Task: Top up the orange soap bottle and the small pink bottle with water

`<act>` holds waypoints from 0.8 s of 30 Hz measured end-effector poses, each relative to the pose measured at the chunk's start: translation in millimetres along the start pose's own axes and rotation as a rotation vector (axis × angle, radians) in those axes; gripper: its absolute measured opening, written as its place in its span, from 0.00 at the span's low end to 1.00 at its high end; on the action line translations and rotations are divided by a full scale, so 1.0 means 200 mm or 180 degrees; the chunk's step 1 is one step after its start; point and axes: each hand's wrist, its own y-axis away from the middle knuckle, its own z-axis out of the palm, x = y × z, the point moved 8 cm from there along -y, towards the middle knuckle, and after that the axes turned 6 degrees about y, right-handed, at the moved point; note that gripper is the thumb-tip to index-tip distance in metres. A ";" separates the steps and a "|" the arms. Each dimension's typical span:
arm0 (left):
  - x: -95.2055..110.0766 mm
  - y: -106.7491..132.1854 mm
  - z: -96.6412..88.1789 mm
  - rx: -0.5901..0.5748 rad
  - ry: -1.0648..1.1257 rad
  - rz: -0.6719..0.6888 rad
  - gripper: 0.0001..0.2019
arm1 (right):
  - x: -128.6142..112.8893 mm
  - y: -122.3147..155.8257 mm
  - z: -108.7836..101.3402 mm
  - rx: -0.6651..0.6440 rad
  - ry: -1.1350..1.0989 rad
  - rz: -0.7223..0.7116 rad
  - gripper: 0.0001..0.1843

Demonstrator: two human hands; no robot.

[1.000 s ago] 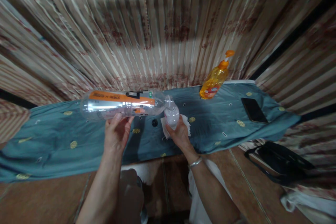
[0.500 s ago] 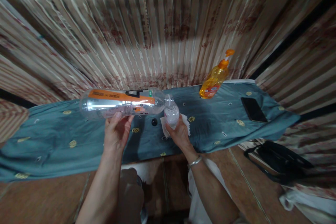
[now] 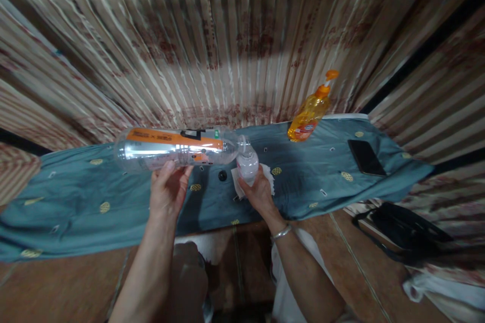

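Observation:
My left hand [image 3: 170,186] grips a large clear plastic bottle [image 3: 178,146] with an orange and silver label from below. The bottle lies almost level in the air, its neck pointing right. In my right hand [image 3: 258,186] is a small clear bottle [image 3: 248,165], held upright with fingers wrapped round it. The large bottle's mouth meets the top of the small one; whether liquid passes between them cannot be made out. A white tissue [image 3: 270,181] lies beneath the small bottle, on the cloth. Left of it rests a small dark round cap [image 3: 222,175].
A teal cloth with yellow pineapple prints [image 3: 212,207] covers the narrow table. Toward the back right stands an orange pump bottle [image 3: 308,113]. A black phone [image 3: 366,157] lies at the right. A striped curtain [image 3: 227,50] hangs behind, and a black bag [image 3: 409,227] sits below right.

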 end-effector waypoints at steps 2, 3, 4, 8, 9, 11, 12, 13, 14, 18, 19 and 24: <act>0.00 0.00 0.01 0.0038 0.0030 -0.0011 0.21 | 0.00 0.00 0.00 0.0004 -0.0021 0.0003 0.36; 0.00 0.01 0.01 0.0069 0.0038 -0.0009 0.22 | 0.00 0.00 0.00 0.0023 -0.0031 -0.0005 0.36; 0.00 0.01 0.01 0.0096 0.0035 -0.0001 0.23 | 0.00 0.00 0.00 0.0050 -0.0037 -0.0018 0.36; 0.01 0.02 0.03 0.0066 -0.0018 0.0058 0.23 | 0.00 0.00 0.00 0.0126 -0.0032 -0.0068 0.34; 0.01 0.01 0.03 0.0053 -0.0013 0.0056 0.23 | 0.00 0.00 0.00 0.0121 -0.0025 -0.0077 0.34; 0.01 0.01 0.02 0.0016 0.0017 0.0044 0.22 | 0.00 0.00 0.00 0.0102 -0.0017 -0.0093 0.35; 0.00 0.01 0.02 -0.0015 0.0023 0.0041 0.21 | 0.00 0.00 0.00 0.0094 -0.0021 -0.0098 0.35; 0.00 0.00 0.01 -0.0045 0.0018 0.0042 0.20 | 0.00 0.00 0.00 0.0092 -0.0029 -0.0103 0.35; 0.00 0.00 0.01 -0.0067 0.0001 0.0049 0.20 | 0.00 0.00 0.00 0.0094 -0.0039 -0.0109 0.34; 0.00 0.00 0.00 -0.0038 -0.0046 0.0057 0.19 | 0.00 0.00 0.00 0.0095 -0.0026 -0.0103 0.34; 0.00 0.00 0.00 -0.0033 -0.0038 0.0046 0.19 | 0.00 0.00 0.00 0.0083 -0.0021 -0.0093 0.34; 0.01 0.01 0.01 -0.0012 0.0016 0.0036 0.20 | 0.00 0.00 0.00 0.0021 0.0022 -0.0026 0.35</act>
